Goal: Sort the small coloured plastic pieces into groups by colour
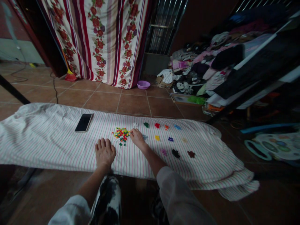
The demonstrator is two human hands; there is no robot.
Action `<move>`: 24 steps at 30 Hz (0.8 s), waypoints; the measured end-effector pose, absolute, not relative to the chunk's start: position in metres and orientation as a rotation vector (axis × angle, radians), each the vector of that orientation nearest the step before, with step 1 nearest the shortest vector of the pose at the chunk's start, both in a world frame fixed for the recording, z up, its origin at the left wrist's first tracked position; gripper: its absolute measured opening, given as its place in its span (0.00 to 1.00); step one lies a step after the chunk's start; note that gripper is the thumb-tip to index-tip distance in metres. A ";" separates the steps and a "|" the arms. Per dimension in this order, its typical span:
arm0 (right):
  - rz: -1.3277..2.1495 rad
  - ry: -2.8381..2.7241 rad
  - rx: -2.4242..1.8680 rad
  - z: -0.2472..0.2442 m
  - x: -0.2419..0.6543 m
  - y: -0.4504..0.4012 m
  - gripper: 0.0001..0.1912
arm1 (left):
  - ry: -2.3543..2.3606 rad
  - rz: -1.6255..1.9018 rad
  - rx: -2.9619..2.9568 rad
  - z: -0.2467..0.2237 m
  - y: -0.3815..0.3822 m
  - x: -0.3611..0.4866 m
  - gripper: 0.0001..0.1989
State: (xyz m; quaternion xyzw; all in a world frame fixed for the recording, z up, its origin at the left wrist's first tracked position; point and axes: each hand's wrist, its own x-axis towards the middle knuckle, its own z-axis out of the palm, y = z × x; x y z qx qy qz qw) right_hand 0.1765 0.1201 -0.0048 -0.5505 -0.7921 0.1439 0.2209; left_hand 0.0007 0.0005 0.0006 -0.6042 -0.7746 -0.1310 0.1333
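Observation:
A mixed pile of small coloured pieces (122,134), perhaps beads, lies on the striped cloth. My left hand (105,152) rests palm down just left of and nearer than the pile, its fingers stretched out, holding nothing I can see. At the pile's right edge, my right hand (137,137) has its fingertips pinched; whatever is between them is too small to make out. To its right are separate one-colour clusters: green (146,125), red (157,125), orange (166,127), blue (177,127), yellow (157,137), purple (170,139), pink (164,152), black (175,153) and brown (191,154).
A phone (83,122) lies on the striped cloth (58,140) to the left. Beyond are a purple basin (143,84), a floral curtain (110,40) and heaped clothes (201,65). A dark slanting bar (220,114) stands behind the cloth's right end.

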 end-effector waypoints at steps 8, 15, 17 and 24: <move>0.432 -2.077 -1.526 0.000 0.188 0.126 0.08 | -2.250 -0.430 -1.772 -0.002 0.000 0.000 0.23; 0.417 -1.951 -1.568 0.002 0.213 0.142 0.12 | -2.243 -0.371 -1.765 -0.003 0.001 -0.001 0.23; 0.410 -1.908 -1.589 0.001 0.222 0.145 0.13 | -2.235 -0.357 -1.750 -0.003 0.001 0.000 0.23; 0.370 -1.767 -1.705 -0.005 0.246 0.152 0.15 | -2.216 -0.332 -1.738 -0.004 0.001 0.000 0.22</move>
